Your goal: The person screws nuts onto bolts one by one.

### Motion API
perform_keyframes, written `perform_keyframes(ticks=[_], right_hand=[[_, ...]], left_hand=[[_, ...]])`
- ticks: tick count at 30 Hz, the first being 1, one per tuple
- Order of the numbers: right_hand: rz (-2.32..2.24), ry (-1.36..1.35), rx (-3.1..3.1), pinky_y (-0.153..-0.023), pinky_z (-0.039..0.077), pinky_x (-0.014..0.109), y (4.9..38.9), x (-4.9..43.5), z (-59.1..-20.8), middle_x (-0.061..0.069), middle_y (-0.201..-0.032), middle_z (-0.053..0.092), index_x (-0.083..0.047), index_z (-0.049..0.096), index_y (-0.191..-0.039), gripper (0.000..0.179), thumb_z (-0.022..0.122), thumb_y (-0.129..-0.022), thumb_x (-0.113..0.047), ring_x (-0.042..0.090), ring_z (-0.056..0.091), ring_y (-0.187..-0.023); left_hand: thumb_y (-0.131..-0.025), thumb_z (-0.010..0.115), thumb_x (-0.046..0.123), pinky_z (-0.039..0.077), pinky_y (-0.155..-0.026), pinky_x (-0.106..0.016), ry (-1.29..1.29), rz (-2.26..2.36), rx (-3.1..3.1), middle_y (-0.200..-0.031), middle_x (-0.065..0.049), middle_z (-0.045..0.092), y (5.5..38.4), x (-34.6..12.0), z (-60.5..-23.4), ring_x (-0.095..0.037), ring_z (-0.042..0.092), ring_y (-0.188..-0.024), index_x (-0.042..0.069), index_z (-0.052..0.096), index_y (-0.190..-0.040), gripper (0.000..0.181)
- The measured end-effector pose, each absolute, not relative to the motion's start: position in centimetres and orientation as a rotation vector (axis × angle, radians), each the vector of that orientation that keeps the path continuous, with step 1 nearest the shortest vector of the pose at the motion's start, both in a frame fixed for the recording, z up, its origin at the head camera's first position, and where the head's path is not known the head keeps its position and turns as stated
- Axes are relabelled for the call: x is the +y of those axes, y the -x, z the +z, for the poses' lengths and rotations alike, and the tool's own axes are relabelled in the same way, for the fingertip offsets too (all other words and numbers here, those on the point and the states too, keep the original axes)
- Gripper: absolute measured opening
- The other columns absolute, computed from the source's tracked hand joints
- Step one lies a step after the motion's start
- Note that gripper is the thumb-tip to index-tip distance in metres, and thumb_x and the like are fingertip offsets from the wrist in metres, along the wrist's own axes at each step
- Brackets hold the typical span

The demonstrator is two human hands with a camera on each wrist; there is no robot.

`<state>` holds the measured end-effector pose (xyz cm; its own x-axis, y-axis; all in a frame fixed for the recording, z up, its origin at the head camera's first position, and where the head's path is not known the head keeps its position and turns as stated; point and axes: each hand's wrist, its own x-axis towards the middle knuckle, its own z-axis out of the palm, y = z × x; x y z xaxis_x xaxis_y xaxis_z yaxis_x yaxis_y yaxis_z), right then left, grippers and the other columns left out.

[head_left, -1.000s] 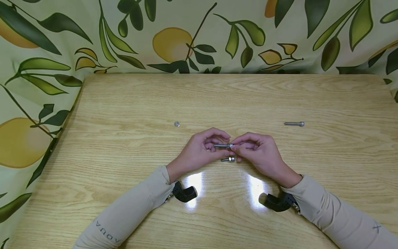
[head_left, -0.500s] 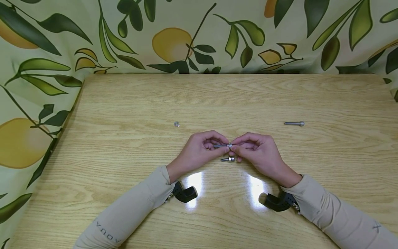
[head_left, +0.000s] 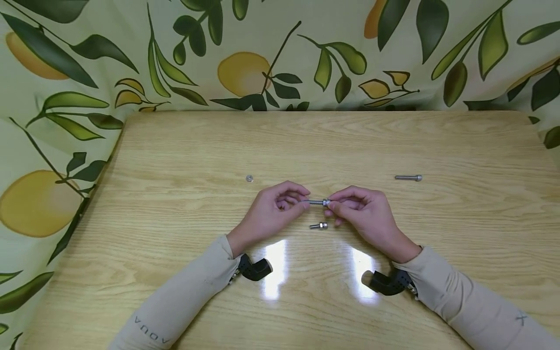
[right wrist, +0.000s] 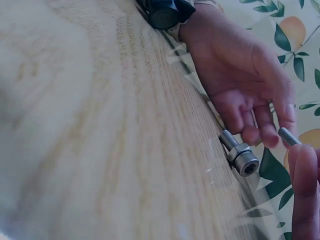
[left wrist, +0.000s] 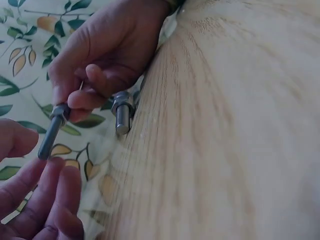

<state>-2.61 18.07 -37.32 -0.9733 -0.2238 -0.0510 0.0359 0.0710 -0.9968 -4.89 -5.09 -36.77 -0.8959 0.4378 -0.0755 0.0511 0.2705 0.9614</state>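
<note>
My right hand [head_left: 369, 214] pinches the head end of a metal bolt [head_left: 317, 202], whose shank points left. A hex nut [left wrist: 60, 111] sits on that bolt, close to the right fingertips. Around the bolt's free tip lies my left hand [head_left: 275, 206], thumb and index finger parted. Its fingertips are near the tip in the left wrist view; whether they touch it is hard to tell. Just below the hands, a shorter-looking socket-head bolt [right wrist: 245, 161] with a nut [right wrist: 240, 150] on it lies on the table.
A loose nut [head_left: 249, 178] lies on the wooden table [head_left: 197, 150] beyond the left hand. Another socket-head bolt [head_left: 408, 178] lies beyond the right hand. A leaf-and-fruit patterned cloth [head_left: 332, 29] hangs behind the table's far edge.
My left fingers have let go near the nut and drawn left toward the bolt's tip, parting. The right hand keeps its pinch. The head view has shifted slightly.
</note>
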Motion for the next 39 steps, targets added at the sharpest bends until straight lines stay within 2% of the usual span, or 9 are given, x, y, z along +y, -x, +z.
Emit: perform_keyframes(ticks=[7,11,15,22,39], right_hand=[[-1.956,0.214,2.195,-0.06,0.059,0.03,2.4,18.3,-37.29,0.0,-0.083,0.078,0.006,0.067,-0.101,0.02,0.069,-0.09,-0.011,0.019,0.074,-0.071],[-1.833,0.251,2.283,-0.061,0.059,0.029,2.37,18.49,-37.38,0.01,-0.086,0.078,0.001,0.069,-0.102,0.016,0.068,-0.091,-0.011,0.017,0.072,-0.065],[-1.733,0.258,2.331,-0.062,0.06,0.029,2.44,18.68,-37.47,0.016,-0.091,0.077,-0.004,0.071,-0.102,0.014,0.067,-0.092,-0.012,0.013,0.073,-0.069],[-1.543,0.332,2.484,-0.059,0.057,0.02,2.23,18.63,-37.37,0.006,-0.082,0.076,-0.012,0.074,-0.098,0.012,0.072,-0.089,-0.021,0.005,0.071,-0.069],[-1.383,0.497,2.66,-0.061,0.056,0.016,2.41,18.47,-37.66,-0.005,-0.081,0.075,-0.018,0.074,-0.091,0.006,0.075,-0.085,-0.016,-0.002,0.067,-0.069]], left_hand=[[-0.092,0.068,0.028,0.056,-0.065,-0.022,-0.471,1.608,2.292,-0.097,0.001,0.074,4.52,-5.37,-37.09,-0.009,0.065,-0.075,0.018,0.072,-0.101,0.013],[-0.091,0.07,0.026,0.054,-0.06,-0.021,-0.525,1.567,2.362,-0.092,0.0,0.075,4.43,-5.41,-37.17,-0.008,0.063,-0.068,0.018,0.074,-0.098,0.011],[-0.089,0.072,0.024,0.051,-0.057,-0.019,-0.581,1.493,2.444,-0.088,0.002,0.076,4.42,-5.51,-37.15,-0.007,0.059,-0.063,0.018,0.076,-0.096,0.011],[-0.088,0.073,0.022,0.052,-0.06,-0.018,-0.689,1.347,2.544,-0.086,0.003,0.076,4.47,-5.73,-36.86,-0.003,0.06,-0.067,0.017,0.078,-0.095,0.01],[-0.089,0.067,0.012,0.051,-0.066,-0.012,-0.87,1.134,2.621,-0.083,0.005,0.07,4.49,-5.41,-36.85,-0.001,0.058,-0.072,0.013,0.074,-0.092,0.008]])
